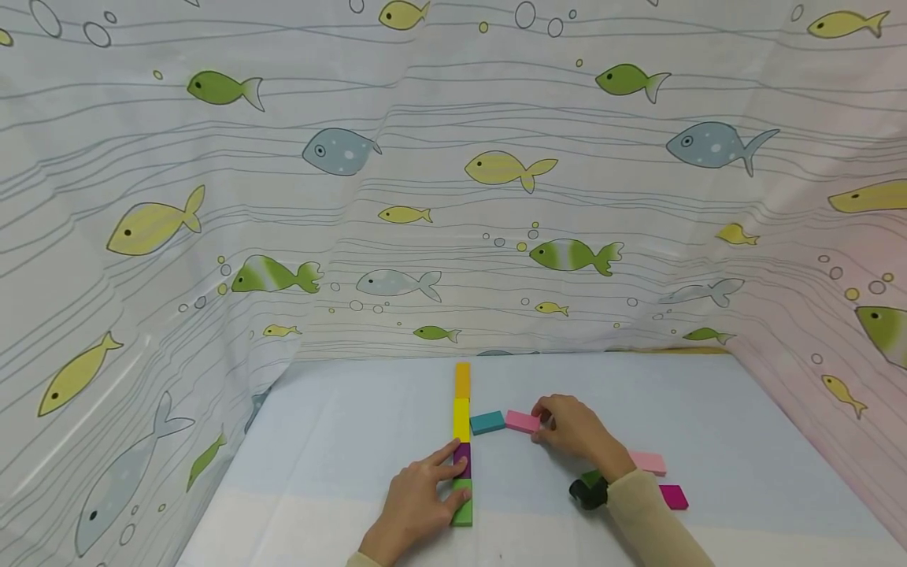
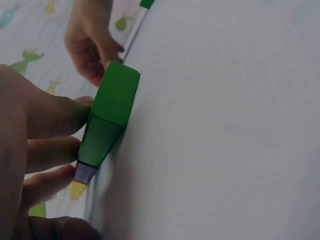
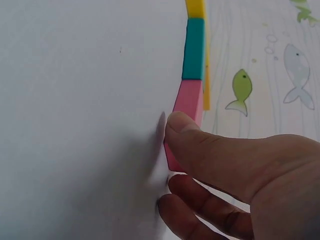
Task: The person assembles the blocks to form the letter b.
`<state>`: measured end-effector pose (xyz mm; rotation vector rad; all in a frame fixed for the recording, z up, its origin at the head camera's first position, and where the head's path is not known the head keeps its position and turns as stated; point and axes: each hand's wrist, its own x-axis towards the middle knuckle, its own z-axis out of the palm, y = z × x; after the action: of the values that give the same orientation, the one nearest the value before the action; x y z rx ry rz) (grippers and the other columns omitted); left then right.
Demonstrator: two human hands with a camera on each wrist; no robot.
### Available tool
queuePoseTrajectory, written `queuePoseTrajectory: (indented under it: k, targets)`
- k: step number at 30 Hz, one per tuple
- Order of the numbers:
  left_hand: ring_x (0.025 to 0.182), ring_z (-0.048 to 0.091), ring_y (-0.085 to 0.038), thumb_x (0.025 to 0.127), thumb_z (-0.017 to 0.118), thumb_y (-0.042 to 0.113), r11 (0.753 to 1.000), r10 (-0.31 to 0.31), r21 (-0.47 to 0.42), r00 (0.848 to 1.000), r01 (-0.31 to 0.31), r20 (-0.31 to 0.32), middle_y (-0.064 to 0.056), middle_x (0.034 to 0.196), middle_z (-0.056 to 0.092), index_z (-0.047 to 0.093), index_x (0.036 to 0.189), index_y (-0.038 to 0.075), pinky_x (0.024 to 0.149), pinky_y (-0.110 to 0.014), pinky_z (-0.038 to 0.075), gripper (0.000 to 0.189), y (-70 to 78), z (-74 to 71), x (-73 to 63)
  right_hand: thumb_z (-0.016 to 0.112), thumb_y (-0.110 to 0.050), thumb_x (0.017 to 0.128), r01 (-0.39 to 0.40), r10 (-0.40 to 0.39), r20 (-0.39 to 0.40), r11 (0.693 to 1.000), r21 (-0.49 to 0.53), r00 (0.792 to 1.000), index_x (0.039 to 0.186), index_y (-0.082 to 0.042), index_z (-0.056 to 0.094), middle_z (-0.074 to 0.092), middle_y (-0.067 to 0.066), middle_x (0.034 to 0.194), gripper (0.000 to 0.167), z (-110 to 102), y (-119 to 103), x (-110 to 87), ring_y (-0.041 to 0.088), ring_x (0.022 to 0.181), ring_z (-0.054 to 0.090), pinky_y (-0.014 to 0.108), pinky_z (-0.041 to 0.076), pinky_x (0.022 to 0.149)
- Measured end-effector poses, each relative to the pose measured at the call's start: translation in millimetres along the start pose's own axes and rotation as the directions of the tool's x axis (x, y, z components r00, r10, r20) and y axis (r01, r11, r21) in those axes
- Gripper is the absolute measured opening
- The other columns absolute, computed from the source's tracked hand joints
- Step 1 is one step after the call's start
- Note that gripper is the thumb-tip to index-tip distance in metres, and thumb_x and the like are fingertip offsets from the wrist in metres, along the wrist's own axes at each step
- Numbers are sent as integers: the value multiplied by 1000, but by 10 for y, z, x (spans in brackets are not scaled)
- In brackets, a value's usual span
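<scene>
A straight column of blocks runs away from me: orange (image 1: 463, 381), yellow (image 1: 461, 420), purple (image 1: 463, 451) and green (image 1: 462, 516). My left hand (image 1: 416, 496) rests along its left side, thumb on the green block and fingertips at the purple one. From the yellow block a teal block (image 1: 487, 423) extends to the right, with a pink block (image 1: 522, 422) end to end after it. Thumb and finger of my right hand (image 1: 574, 429) pinch the pink block at its right end. In the right wrist view, the thumb covers part of this pink block (image 3: 188, 97).
Beside the right forearm lie a light pink block (image 1: 649, 463), a magenta block (image 1: 673, 497) and a dark green block (image 1: 591, 477), partly hidden by the wrist camera (image 1: 588, 494). A fish-patterned curtain (image 1: 453, 118) encloses the white table (image 1: 319, 441) at the back and sides.
</scene>
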<state>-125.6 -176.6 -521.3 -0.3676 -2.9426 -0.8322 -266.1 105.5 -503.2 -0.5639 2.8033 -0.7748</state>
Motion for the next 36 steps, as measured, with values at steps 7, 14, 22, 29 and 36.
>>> queuePoseTrajectory:
  k: [7, 14, 22, 29, 36]
  targets:
    - [132, 67, -32, 92, 78, 41, 1000, 12, -5, 1000, -12, -7, 1, 154, 62, 75, 134, 19, 87, -41, 64, 47, -8, 11, 3, 91, -25, 83, 14, -14, 12, 1000, 7, 1000, 117, -15, 75, 71, -2, 99, 38, -105, 96, -73, 15, 93, 63, 42, 60, 90]
    - [131, 68, -32, 93, 78, 40, 999, 37, -8, 999, -37, -19, 0, 154, 62, 74, 134, 17, 85, -36, 63, 47, 1, 33, 35, 90, -25, 85, 49, -49, 56, 999, 0, 997, 118, -12, 76, 70, -2, 102, 38, -294, 297, -248, 14, 95, 62, 42, 58, 90]
    - [131, 68, -31, 92, 78, 41, 1000, -4, 16, 1000, 4, -14, 2, 154, 62, 75, 133, 19, 87, -44, 63, 47, -2, 11, -14, 86, -33, 89, 69, -69, 128, 998, 4, 989, 124, -11, 73, 68, 0, 107, 44, -542, 560, -543, 18, 102, 63, 47, 58, 92]
    - [132, 67, -31, 92, 78, 41, 1000, -3, 9, 1000, 3, -18, 4, 155, 61, 75, 134, 20, 88, -44, 63, 47, -28, 32, -4, 84, -39, 90, 121, -117, 148, 992, -23, 982, 127, -10, 71, 68, 1, 109, 48, -682, 800, -724, 18, 100, 63, 40, 59, 86]
    - [132, 67, -32, 91, 78, 41, 1000, -6, 1, 1000, 6, -15, 2, 154, 62, 75, 133, 20, 90, -48, 63, 47, -11, 12, -5, 83, -50, 88, 245, -239, 146, 969, -25, 960, 125, -18, 71, 66, -8, 109, 50, -658, 918, -838, 8, 101, 62, 29, 56, 87]
